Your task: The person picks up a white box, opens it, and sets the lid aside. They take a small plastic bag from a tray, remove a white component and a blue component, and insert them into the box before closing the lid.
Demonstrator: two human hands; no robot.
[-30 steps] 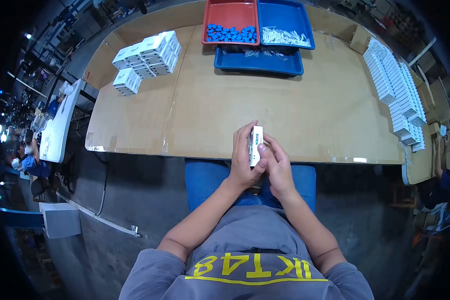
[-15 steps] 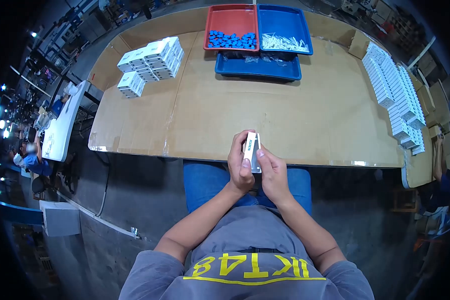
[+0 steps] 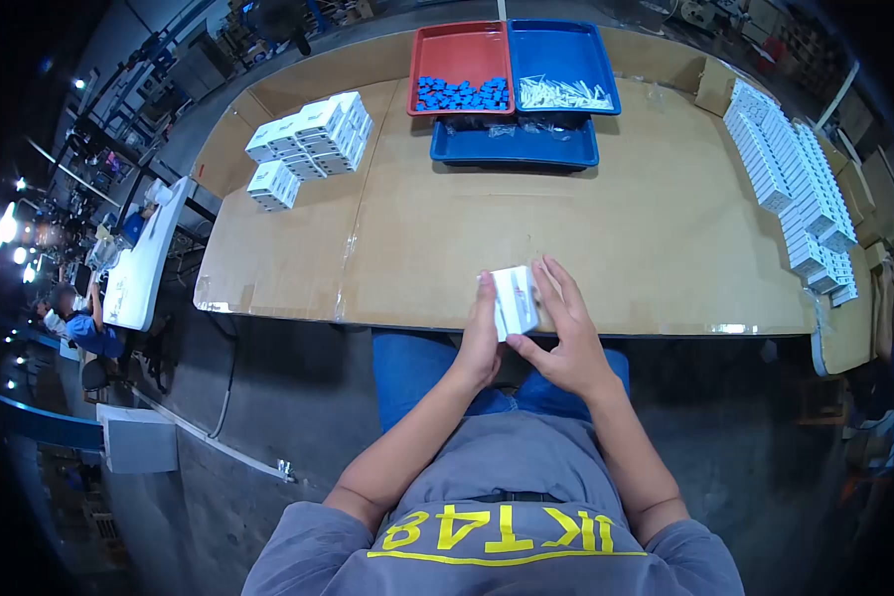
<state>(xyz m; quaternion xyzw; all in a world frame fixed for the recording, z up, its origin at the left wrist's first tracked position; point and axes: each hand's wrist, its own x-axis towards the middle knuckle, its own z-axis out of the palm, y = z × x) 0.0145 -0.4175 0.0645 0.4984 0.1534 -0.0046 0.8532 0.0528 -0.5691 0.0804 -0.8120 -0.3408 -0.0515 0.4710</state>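
A small white box (image 3: pixel 514 301) is between my two hands, just in front of the table's near edge and above my lap. My left hand (image 3: pixel 480 340) is closed on its left side, thumb and fingers along that edge. From the right, my right hand (image 3: pixel 572 348) rests against it, the thumb at its lower corner and the stretched fingers by its right edge. A broad pale face of the box with faint grey marking is turned up.
Stacked white boxes (image 3: pixel 313 136) stand at the table's back left. A red tray (image 3: pixel 459 52) of blue pieces and a blue tray (image 3: pixel 558 48) of white sticks sit over another blue tray (image 3: pixel 515 150). Rows of white pieces (image 3: pixel 795 184) line the right. A person (image 3: pixel 84 326) sits far left.
The box has turned in my hands, from a narrow lettered side to a broad face. My right hand's fingers have spread out along its right side. The camera view has shifted slightly.
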